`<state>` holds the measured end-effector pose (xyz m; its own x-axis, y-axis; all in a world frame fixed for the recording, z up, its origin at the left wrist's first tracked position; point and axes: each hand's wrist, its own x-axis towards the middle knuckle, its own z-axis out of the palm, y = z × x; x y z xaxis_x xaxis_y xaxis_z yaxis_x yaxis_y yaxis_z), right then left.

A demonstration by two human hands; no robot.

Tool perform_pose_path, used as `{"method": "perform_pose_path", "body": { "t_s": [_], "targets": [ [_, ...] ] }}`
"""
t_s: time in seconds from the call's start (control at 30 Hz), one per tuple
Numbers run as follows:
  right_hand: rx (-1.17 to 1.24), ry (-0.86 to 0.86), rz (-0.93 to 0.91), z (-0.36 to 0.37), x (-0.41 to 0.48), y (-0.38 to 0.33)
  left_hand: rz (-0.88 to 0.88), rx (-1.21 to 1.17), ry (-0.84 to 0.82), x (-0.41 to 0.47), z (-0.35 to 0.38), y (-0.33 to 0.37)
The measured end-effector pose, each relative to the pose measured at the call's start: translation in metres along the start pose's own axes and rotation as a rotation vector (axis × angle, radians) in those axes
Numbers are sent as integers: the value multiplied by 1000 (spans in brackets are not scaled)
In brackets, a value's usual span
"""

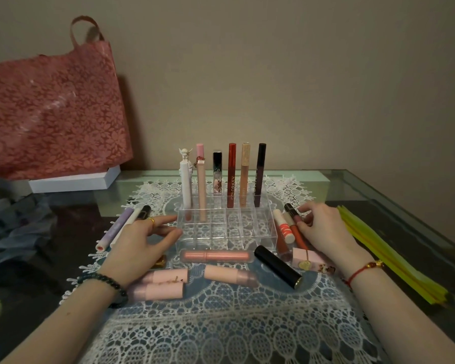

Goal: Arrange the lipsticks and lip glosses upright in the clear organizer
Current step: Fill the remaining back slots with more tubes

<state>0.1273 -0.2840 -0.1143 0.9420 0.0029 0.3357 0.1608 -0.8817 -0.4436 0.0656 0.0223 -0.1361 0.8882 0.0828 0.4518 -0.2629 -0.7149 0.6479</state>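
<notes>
Clear organizer [247, 228]: back row full | left hand [142, 240] loose beside it, empty | right hand [323, 229] pinches gloss [294, 214] | risk: lifting gloss in may topple standing tubes [231, 177].

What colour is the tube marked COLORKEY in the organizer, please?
The tube is red, clearest in the head view.
</notes>
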Motion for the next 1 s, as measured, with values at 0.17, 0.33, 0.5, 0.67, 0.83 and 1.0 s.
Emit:
{"method": "perform_pose_path", "body": {
  "t_s": [0.17, 0.33, 0.5, 0.67, 0.83, 1.0],
  "targets": [
    [-21, 10, 19, -2, -1, -2, 16, 7, 15, 0, 0, 0],
    [-26, 34, 46, -1, 0, -3, 20, 9, 22, 0, 0, 1],
    [92, 110, 67, -6, -1, 0, 13, 0, 27, 0, 0, 3],
    [517, 196, 101, -22, -1, -7, 16, -4, 16, 0, 0, 3],
    [826, 149, 52, -32, -4, -32, 37, -17, 28, -1, 0, 2],
    [935, 114, -101, -39, -3, -72, 32, -33, 27, 1, 2, 1]
  ]
}}
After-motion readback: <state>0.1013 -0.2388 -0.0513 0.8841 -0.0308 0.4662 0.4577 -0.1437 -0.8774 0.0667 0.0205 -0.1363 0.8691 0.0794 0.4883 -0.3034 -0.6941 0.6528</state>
